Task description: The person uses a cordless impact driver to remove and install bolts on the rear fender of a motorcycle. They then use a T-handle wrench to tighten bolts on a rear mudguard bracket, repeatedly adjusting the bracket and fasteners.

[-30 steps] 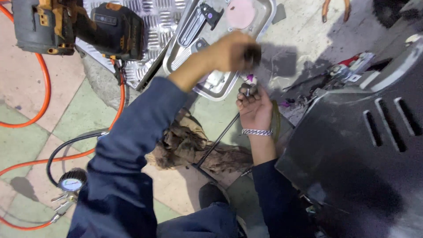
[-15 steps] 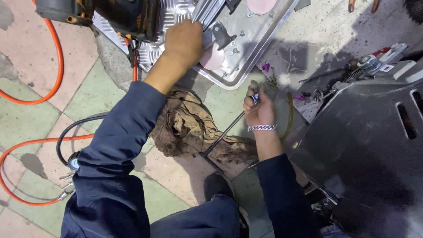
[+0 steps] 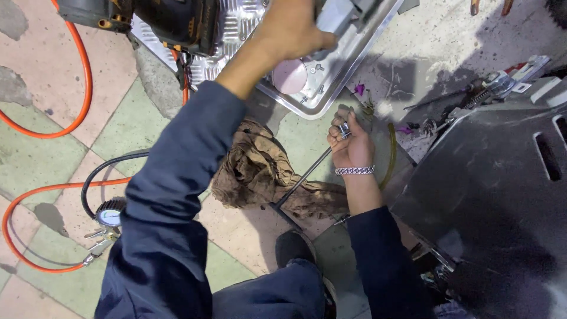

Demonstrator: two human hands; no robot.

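While right hand point(image 3: 349, 145) grips | T-wrench point(image 3: 307, 177) inside curled fingers point(image 3: 341, 129)

**Item count, floor view**

Two hands: left hand point(image 3: 295, 26), right hand point(image 3: 349, 142). One metal tray point(image 3: 331, 97), one pink round disc point(image 3: 289, 75) in it. One brown rag point(image 3: 260, 171). One T-handle wrench point(image 3: 301, 180). One pressure gauge point(image 3: 109, 214). One bracelet point(image 3: 354, 171). One black power tool point(image 3: 171, 20). Orange hose point(image 3: 77, 88): loop count unclear.
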